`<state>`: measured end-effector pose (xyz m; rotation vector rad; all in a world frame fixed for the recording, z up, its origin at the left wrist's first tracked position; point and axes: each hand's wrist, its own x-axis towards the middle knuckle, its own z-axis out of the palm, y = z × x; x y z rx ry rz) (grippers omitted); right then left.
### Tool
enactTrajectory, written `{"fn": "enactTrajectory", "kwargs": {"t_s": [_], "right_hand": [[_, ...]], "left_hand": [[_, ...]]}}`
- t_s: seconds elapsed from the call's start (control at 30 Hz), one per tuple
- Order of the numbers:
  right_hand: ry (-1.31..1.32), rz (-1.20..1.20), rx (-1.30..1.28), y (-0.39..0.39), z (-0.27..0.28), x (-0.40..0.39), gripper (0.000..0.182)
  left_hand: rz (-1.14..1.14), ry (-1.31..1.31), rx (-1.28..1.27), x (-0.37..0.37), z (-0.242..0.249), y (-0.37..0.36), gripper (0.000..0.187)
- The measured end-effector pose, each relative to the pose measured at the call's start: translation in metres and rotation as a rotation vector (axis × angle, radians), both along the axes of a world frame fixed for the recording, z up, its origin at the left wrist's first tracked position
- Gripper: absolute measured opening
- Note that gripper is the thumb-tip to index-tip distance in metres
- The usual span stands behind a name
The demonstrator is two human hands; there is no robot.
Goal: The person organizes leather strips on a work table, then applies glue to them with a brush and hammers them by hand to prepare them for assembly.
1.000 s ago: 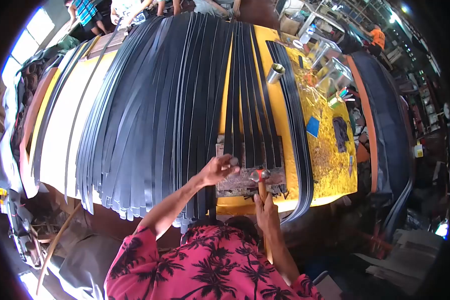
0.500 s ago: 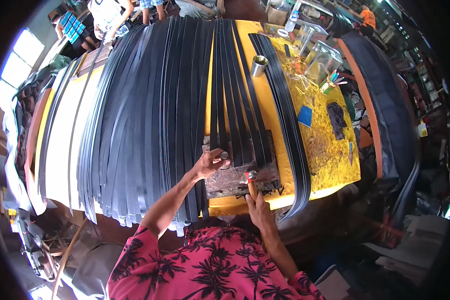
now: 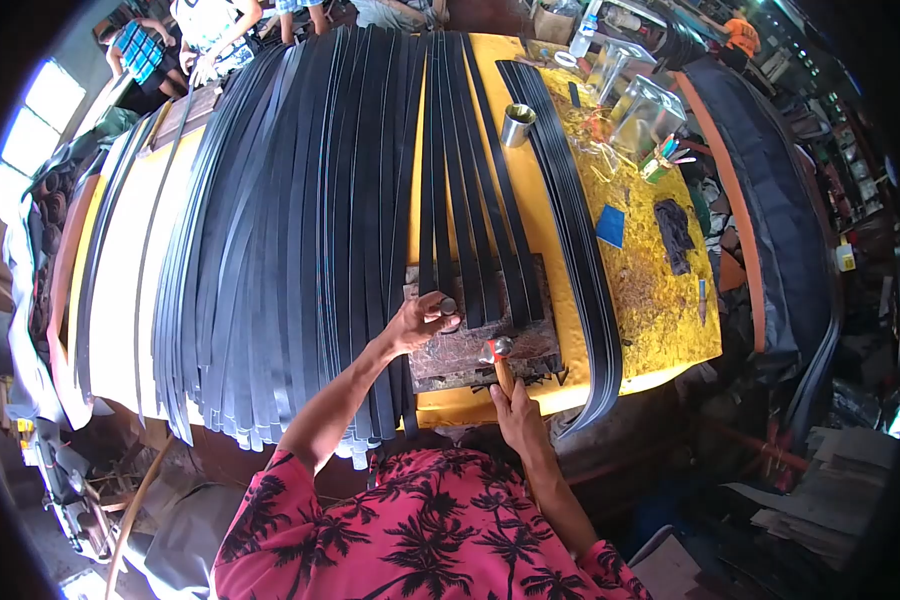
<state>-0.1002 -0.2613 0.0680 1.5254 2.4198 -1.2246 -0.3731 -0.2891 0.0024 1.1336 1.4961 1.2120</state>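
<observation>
My left hand (image 3: 420, 322) is closed around a short metal punch (image 3: 448, 305), held upright over the end of a black strap on a worn block (image 3: 530, 350). Only the punch's round top shows; its lower end is hidden by my fingers. My right hand (image 3: 517, 415) grips the wooden handle of a hammer (image 3: 496, 352), whose metal head is over the block, to the right of the punch and nearer my body. Several black straps (image 3: 477, 250) fan out from the block toward the far side of the table.
Many black straps (image 3: 280, 230) cover the table's left half. A strap stack (image 3: 575, 240) lies to the right. Beyond are a metal cup (image 3: 518, 125), clear containers (image 3: 645, 115), a pen holder (image 3: 660, 165), a blue square (image 3: 610, 228) and a dark cloth (image 3: 674, 235). People stand at the far side.
The hammer head has shifted slightly left and toward the far side, still apart from the punch. My left hand stays nearly in place with the punch.
</observation>
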Motion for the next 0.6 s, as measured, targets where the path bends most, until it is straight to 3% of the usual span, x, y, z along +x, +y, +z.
{"fn": "enactTrajectory", "kwargs": {"t_s": [0.1,0.17,0.6], "right_hand": [[0.019,-0.003,0.030,0.0002,0.0034,-0.0021,0.051],[-0.052,-0.029,-0.104,0.0028,0.0087,-0.0037,0.068],[-0.014,-0.013,-0.068,0.0033,-0.0002,-0.0007,0.067]], "left_hand": [[0.000,0.053,0.012,0.0011,0.0018,-0.0018,0.024],[-0.005,0.045,0.018,0.0011,0.0017,-0.0017,0.024],[0.022,0.075,-0.022,-0.0001,0.0063,-0.0002,0.026]]}}
